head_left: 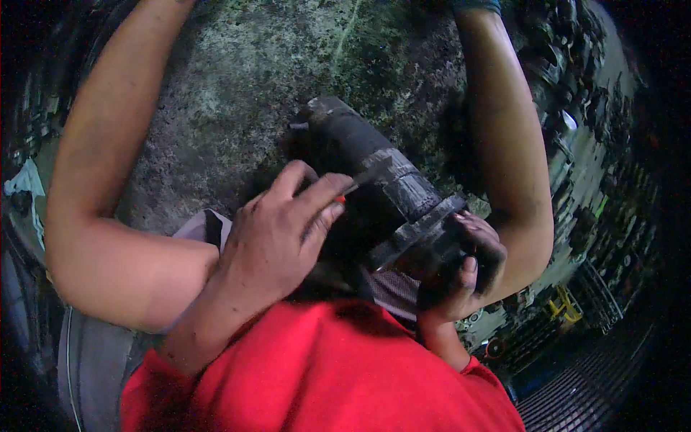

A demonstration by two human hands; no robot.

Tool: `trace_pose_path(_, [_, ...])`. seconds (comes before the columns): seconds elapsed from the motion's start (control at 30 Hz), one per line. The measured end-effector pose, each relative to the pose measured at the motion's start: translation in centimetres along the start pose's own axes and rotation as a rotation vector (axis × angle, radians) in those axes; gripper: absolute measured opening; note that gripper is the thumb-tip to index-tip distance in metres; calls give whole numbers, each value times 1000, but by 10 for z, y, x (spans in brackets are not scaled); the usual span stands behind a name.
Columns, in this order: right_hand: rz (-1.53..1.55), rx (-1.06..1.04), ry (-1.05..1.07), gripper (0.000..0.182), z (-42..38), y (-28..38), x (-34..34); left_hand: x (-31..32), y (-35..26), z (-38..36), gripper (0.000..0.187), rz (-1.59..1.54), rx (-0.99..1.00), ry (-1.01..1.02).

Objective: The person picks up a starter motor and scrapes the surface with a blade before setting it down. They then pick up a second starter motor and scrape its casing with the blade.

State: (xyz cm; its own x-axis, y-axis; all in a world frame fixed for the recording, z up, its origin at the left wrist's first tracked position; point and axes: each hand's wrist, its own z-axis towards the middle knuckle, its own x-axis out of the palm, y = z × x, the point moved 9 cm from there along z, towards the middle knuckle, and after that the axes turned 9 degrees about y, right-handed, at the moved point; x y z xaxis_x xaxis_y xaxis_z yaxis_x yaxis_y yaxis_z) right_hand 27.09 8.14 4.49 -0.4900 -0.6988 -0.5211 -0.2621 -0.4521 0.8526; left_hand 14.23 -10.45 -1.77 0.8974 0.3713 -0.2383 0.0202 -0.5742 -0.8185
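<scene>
My left hand (277, 230) is closed, fingertips and thumb pinched on a thin metal tool (365, 177) with a bit of red at its grip; most of its handle is hidden. The tool's tip overlaps the scraped grey band of a dark, greasy metal cylinder with a flange (412, 189). This cylinder lies slantwise, its narrower end toward the upper left. My right hand (471, 263), blackened with grease, is wrapped round its flanged end at the lower right, thumb toward me.
My bare bent legs (108, 144) frame the work on both sides. Beneath is a stained concrete floor (237, 93). Dark scattered metal parts (583, 129) crowd the right side, with a yellow object (566, 305) lower down. A pale cloth (27, 189) lies at far left.
</scene>
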Motion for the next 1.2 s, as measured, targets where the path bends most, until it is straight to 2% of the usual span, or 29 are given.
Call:
trace_pose_path(0.57, [-12,-59,5,36,0,3,1,2,-13,11,28,68,7,46])
trace_pose_path(1.03, [-5,-15,15,40,0,3,1,3,-16,18,25,26,67,76])
trace_pose_path(1.13, [1,-10,26,40,1,4,1,-5,-12,22,27,137,42,4])
trace_pose_path(1.2, [0,-15,22,39,3,4,1,-3,-12,24,27,143,-22,73])
